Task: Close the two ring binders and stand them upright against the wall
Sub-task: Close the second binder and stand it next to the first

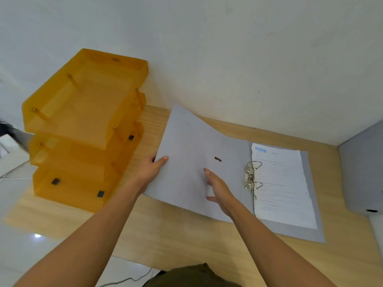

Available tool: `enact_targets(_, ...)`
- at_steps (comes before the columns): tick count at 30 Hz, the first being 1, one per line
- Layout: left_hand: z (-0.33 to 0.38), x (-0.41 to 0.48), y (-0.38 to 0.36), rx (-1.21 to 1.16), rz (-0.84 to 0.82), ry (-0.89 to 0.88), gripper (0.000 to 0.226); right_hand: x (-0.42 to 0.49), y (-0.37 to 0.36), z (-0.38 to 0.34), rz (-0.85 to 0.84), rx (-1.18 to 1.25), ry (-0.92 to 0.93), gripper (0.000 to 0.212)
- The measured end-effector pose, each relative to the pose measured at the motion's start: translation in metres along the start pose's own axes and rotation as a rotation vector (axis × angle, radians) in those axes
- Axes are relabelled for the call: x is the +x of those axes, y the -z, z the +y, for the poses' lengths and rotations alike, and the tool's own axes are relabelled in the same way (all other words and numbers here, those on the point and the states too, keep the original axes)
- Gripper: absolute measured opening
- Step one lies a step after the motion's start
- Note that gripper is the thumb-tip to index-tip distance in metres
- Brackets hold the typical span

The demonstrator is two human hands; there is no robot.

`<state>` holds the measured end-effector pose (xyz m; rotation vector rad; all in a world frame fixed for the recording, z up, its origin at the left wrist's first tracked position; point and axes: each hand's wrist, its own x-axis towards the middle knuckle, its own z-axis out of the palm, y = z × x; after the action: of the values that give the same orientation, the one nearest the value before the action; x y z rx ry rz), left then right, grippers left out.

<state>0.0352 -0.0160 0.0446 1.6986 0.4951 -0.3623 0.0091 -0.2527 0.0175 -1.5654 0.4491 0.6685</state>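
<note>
Only one ring binder (pixel 234 177) is in view; a second cannot be found in the frame. It lies open on the wooden desk (pixel 186 241), close to the white wall (pixel 228 48), grey inside, spine running roughly from the wall side toward the person, slightly slanted. Its right cover lies flat with a stack of printed paper (pixel 284 189) on it; the print is too blurred to read beyond a blue heading at the top. The metal ring mechanism (pixel 251 176) sits just left of the paper, its two rings standing apart at the tips, so they look open. The left cover is lifted off the desk, its far corner raised toward the wall, and it hides whatever desk lies under it. Left hand (pixel 150 168) grips the outer left edge of that cover: thumb on top of the inner face, the other fingers tucked behind and out of sight. Right hand (pixel 219 189) rests on the inner face of the lifted cover, fingers extended and held together, thumb spread off toward the person. A small dark slot shows in the cover between the hands. Stacked orange paper trays (pixel 83 125) stand well to the left. A grey box (pixel 362 168) at the right is cut off by the frame edge; cannot identify it.
</note>
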Motion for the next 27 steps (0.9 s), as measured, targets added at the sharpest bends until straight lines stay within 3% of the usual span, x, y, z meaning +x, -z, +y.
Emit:
enact_targets(4, 0.048, -0.009, -0.008, -0.370, -0.442, 0.098, 0.060, -0.006, -0.009, -0.034, -0.052, 0.031, 0.026, 0.063)
enact_targets(6, 0.067, -0.014, -0.024, -0.500, -0.560, 0.100, 0.079, -0.010, -0.002, -0.055, -0.060, 0.098, 0.038, 0.062)
enact_targets(9, 0.085, -0.021, -0.065, -0.461, -0.508, 0.111, 0.084, -0.022, 0.016, -0.086, -0.061, 0.204, 0.062, 0.066)
enact_targets(15, 0.087, -0.040, -0.160, -0.242, -0.479, -0.065, 0.041, -0.052, 0.064, -0.107, -0.071, 0.279, 0.105, 0.074)
enact_targets(18, 0.079, -0.036, -0.196, -0.164, -0.525, -0.075, 0.060, -0.069, 0.091, -0.104, -0.037, 0.208, 0.137, 0.066)
enact_targets(20, 0.073, -0.033, -0.213, -0.058, -0.511, -0.097, 0.072, -0.078, 0.110, -0.099, 0.040, 0.125, 0.200, 0.047)
enact_targets(23, 0.056, -0.025, -0.231, 0.056, -0.430, -0.102, 0.065, -0.089, 0.144, -0.086, 0.153, 0.144, 0.295, 0.028)
enact_targets(27, 0.032, -0.017, -0.232, 0.095, -0.364, -0.048, 0.063, -0.090, 0.164, -0.073, 0.162, 0.239, 0.302, 0.027)
